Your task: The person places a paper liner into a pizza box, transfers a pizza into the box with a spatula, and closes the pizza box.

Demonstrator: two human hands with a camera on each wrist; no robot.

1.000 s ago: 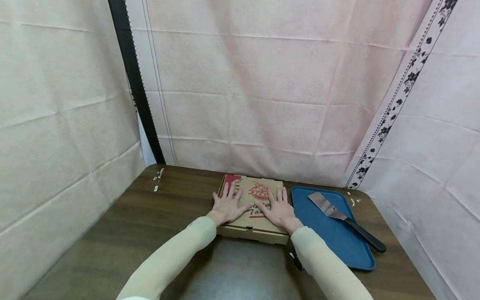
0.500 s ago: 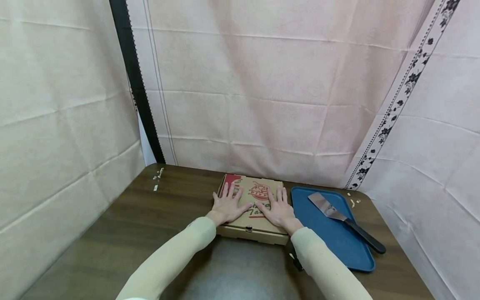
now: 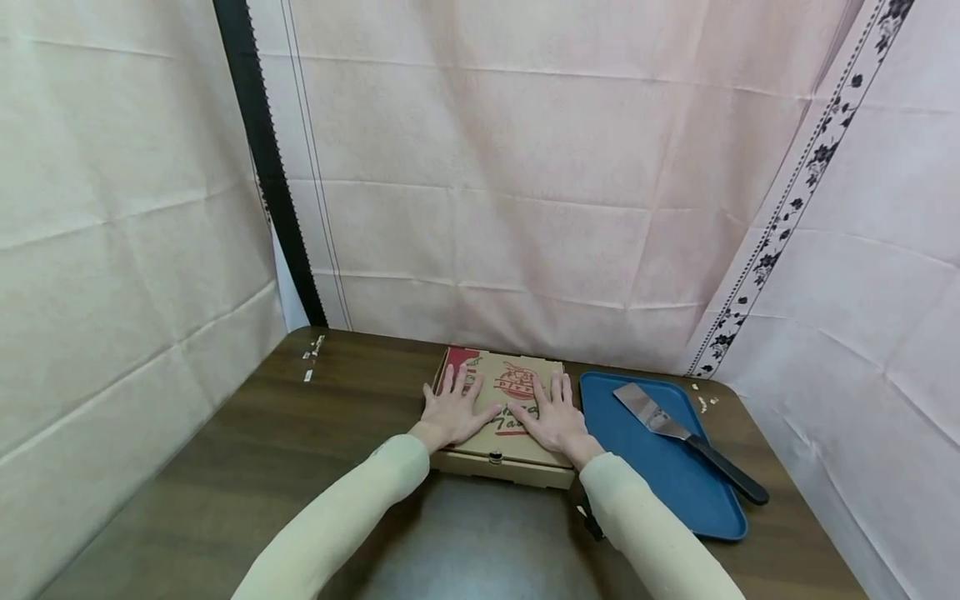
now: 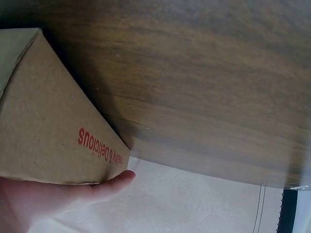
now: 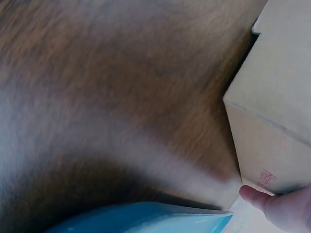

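Note:
A closed cardboard pizza box [image 3: 517,450] with red and dark print lies on the table near the back. My left hand [image 3: 453,414] rests flat on the left part of its lid, fingers spread. On the right part lies my right hand [image 3: 553,422], also flat with straight fingers, the two thumbs pointing toward each other. The left wrist view shows the box's side wall [image 4: 63,116] with red lettering and a finger along its top edge. In the right wrist view a fingertip [image 5: 255,195] reaches past the edge of the other side wall.
A blue tray [image 3: 645,467] lies right of the box. Across it rests a spatula [image 3: 690,439] with a wide metal blade and black handle, which overhangs the tray's right rim. White cloth [image 3: 480,167] hangs behind and at both sides. Bits of tape [image 3: 311,360] stick to the wooden table [image 3: 225,475].
Both hands stay flat on the pizza box lid. The head view shifts very slightly; the box, tray and spatula keep their places.

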